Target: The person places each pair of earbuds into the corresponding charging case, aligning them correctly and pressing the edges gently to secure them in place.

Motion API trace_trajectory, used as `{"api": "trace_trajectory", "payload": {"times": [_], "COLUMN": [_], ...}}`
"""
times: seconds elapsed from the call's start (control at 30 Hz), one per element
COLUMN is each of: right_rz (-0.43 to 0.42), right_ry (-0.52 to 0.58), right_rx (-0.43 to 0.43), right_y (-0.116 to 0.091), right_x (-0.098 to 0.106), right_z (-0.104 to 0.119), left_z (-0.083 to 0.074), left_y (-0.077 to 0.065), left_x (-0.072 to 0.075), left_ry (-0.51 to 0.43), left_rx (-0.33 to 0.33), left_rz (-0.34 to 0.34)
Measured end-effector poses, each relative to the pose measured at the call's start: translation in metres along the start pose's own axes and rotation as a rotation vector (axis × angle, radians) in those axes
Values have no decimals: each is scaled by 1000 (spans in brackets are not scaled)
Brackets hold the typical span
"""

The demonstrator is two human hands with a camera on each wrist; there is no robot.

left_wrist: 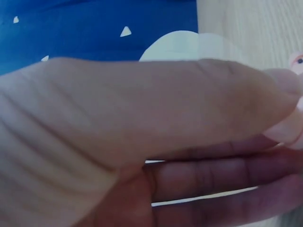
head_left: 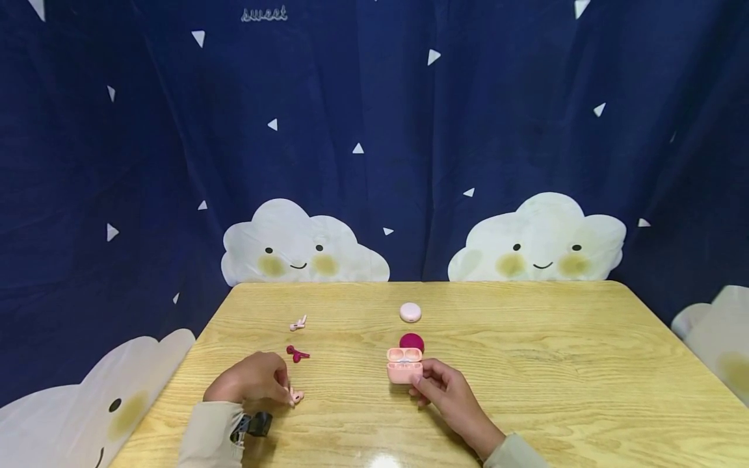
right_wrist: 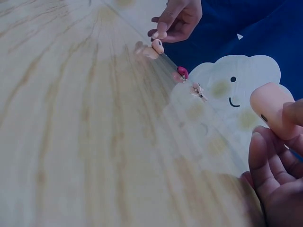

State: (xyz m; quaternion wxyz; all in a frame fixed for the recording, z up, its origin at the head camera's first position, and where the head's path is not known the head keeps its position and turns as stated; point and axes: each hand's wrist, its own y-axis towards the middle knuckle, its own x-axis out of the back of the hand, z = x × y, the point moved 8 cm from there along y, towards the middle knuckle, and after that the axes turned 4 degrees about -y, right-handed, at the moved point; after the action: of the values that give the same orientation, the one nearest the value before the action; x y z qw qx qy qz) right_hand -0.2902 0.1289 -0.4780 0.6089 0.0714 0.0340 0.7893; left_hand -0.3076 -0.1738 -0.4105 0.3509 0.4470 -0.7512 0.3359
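Observation:
At the table's near left, my left hand pinches a peach earbud between thumb and fingertips. A second earbud may lie behind these fingertips; I cannot tell. In the left wrist view the thumb covers much of the pale stem at the right edge. My right hand grips a peach earbud case by its right side, thumb on the front. Its lid is flipped up, and the two wells face me. The case's rounded peach back shows in the right wrist view.
A dark pink round case sits just behind the peach one, partly overlapped by it. Farther back lies a pale pink round case. Dark pink earbuds and pale pink earbuds lie beyond my left hand on the wooden table.

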Motion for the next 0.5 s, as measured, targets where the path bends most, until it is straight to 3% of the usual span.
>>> {"api": "trace_trajectory", "payload": {"times": [0.2, 0.5], "right_rz": [2, -2], "right_ry": [7, 15], "right_rx": [-8, -7], "right_y": [0, 0], "right_x": [0, -1], "right_z": [-1, -2], "left_z": [-4, -22], "left_y": [0, 6], "left_x": [4, 7], "left_ry": [-41, -100], "left_rx": [-60, -172], "left_rz": [-22, -74]}}
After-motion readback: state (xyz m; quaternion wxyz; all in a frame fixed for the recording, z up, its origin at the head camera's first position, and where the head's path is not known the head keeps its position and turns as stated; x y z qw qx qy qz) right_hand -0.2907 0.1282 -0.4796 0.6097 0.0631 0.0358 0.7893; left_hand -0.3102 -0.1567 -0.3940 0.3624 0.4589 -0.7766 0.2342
